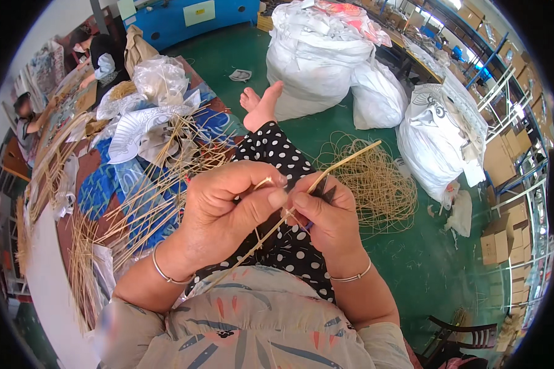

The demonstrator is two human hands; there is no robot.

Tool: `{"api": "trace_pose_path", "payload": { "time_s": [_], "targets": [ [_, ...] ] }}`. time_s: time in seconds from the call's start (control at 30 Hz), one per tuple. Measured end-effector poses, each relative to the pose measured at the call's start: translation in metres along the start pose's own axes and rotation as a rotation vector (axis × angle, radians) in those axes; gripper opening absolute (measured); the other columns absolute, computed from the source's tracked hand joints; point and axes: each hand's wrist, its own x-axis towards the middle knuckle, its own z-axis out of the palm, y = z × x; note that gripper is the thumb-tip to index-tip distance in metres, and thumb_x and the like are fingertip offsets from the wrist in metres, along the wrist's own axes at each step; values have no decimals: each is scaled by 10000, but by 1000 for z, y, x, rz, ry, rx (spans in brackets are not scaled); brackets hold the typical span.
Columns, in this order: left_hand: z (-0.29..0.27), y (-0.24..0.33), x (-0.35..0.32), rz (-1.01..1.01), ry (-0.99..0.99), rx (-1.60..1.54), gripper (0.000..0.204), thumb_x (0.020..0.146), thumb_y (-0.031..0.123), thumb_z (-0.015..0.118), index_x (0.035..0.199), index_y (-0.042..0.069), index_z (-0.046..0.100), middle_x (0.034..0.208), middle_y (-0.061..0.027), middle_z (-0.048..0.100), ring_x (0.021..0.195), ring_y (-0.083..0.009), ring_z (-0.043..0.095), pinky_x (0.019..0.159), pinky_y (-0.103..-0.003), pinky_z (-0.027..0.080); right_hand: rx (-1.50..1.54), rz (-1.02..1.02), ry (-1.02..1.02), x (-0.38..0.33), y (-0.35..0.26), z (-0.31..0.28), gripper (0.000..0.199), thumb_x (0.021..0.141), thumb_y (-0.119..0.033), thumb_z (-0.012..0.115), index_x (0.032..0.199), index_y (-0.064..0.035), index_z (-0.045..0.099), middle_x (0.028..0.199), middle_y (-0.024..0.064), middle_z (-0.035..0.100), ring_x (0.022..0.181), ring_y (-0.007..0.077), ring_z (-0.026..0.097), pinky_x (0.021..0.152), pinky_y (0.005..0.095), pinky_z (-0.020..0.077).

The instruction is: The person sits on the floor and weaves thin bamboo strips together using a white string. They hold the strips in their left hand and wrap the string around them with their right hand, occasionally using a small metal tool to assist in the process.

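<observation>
My left hand [228, 206] pinches a thin pale bamboo strip [345, 161] between thumb and forefinger, just above my lap. The strip runs from below my hands up and to the right, its free end pointing toward a heap of shavings. My right hand [326, 215] is closed around a small dark blade-like tool [322, 189] pressed against the same strip, thumb touching my left thumb. Both wrists wear thin silver bangles. My crossed legs in black trousers with white dots [277, 154] lie under the hands, bare feet [261, 104] stretched out ahead.
To my left a low table [49, 270] holds several bamboo strips, blue cloth and white printed sheets. A tangle of curled shavings [375, 184] lies on the green floor. Big white sacks [320, 55] stand ahead and right. Two other people sit at the far left. Cardboard boxes [501, 240] stand right.
</observation>
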Motion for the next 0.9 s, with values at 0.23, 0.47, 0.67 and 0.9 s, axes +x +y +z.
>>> {"api": "trace_pose_path", "payload": {
  "time_s": [0.23, 0.47, 0.67, 0.9],
  "targets": [
    [2, 0, 3, 0, 84, 32, 68, 798, 71, 574, 780, 7, 562, 682, -36, 569, 581, -70, 522, 527, -190, 428, -72, -21, -82, -5, 6, -3, 90, 754, -34, 611, 826, -15, 559, 693, 13, 561, 578, 52, 486, 507, 174, 386],
    [9, 7, 9, -72, 144, -32, 88, 795, 86, 581, 734, 30, 551, 623, -29, 550, 482, -56, 476, 430, -172, 387, -123, 43, -143, -18, 13, -4, 94, 745, -31, 623, 830, -12, 587, 724, -3, 568, 612, 40, 503, 525, 161, 400],
    [4, 2, 13, -261, 149, -137, 111, 800, 97, 572, 715, 34, 541, 622, -31, 553, 458, -57, 467, 424, -171, 385, -89, 53, -107, -17, 13, 0, 86, 763, -43, 610, 836, -2, 590, 734, 20, 582, 616, 50, 522, 535, 168, 425],
    [9, -2, 5, -182, 90, -130, 130, 815, 142, 561, 841, 15, 574, 681, -51, 584, 562, -81, 529, 499, -181, 429, 11, 141, -13, -12, 13, -4, 82, 768, -60, 610, 824, -3, 592, 691, 37, 588, 564, 65, 535, 506, 173, 432]
  ]
}}
